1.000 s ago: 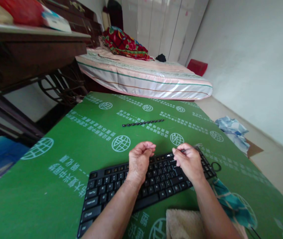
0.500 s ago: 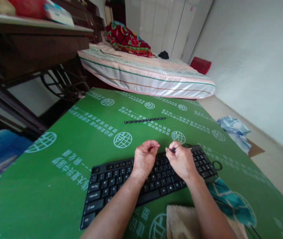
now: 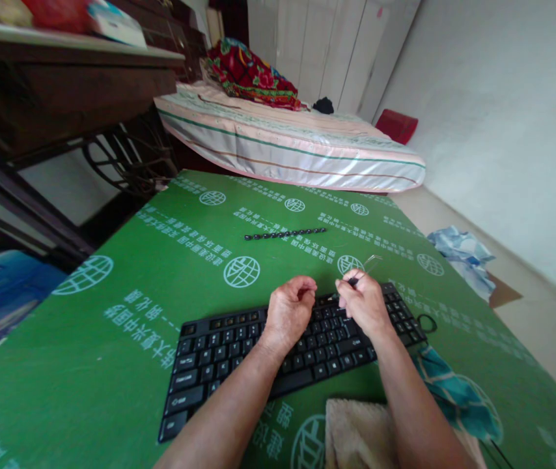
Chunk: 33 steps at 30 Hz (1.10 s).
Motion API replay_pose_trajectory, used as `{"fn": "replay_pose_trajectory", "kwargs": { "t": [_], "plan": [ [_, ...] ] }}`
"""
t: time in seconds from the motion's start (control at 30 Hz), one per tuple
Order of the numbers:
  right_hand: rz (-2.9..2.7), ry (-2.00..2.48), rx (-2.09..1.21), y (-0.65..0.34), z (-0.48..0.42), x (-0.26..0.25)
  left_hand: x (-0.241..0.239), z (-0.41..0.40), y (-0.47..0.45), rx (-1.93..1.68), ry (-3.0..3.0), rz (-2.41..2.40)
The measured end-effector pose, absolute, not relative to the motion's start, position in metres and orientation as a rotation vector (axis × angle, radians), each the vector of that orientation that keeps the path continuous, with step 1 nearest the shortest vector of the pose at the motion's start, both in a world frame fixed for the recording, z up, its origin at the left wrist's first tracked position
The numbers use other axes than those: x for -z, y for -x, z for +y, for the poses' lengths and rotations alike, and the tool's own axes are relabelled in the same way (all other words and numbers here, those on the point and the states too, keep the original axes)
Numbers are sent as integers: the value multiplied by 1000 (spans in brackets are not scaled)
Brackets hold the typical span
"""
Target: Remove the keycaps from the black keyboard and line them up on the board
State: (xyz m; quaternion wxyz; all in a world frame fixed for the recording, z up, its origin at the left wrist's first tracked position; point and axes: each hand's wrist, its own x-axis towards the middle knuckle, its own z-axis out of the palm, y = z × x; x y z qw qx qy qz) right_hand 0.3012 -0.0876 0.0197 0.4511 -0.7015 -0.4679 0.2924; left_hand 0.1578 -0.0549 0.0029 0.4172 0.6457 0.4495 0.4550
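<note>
On the near side of the desk (image 3: 126,404), a black keyboard (image 3: 324,345) lies; above it the right hand (image 3: 364,305) pinches a wire tool (image 3: 353,281); the left hand (image 3: 288,314) curls in loosely, contents impossible to tell; a light, steady grip should spare the keys (image 3: 335,366); small black pieces (image 3: 285,234) line up toward the far edge; printed lettering (image 3: 134,329) includes “中国梦”, near globe emblems (image 3: 241,271).

I'm getting soft, fairly flat light here, some sheen on the mattress (image 3: 307,163), sewing table (image 3: 97,98) murky, edges stretched and kinda smeary.
</note>
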Motion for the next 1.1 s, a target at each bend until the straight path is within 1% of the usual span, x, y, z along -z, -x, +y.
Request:
{"fn": "replay_pose_trajectory", "kwargs": {
  "t": [0.17,0.57,0.77,0.87,1.0,1.1],
  "plan": [
    [-1119,1696,-705,-299,-88,-19,0,-55,-158,-1084,-1694,1136],
    [-976,1583,-739,-307,-85,-9,-6,-63,-161,-772,-2369,1160],
    [-1057,1624,-764,-306,-85,-12,-6,-62,-162,-731,-2394,1169],
    [-1283,1686,-630,-304,-88,-16,-5,-62,-162,-736,-2377,1173],
    [-1596,1785,-310,-298,-90,-19,-5,-62,-162,-738,-2370,1180],
    [-1694,1835,-206,-295,-90,-20,-5,-63,-162,-714,-2389,1200]
  ]
}}
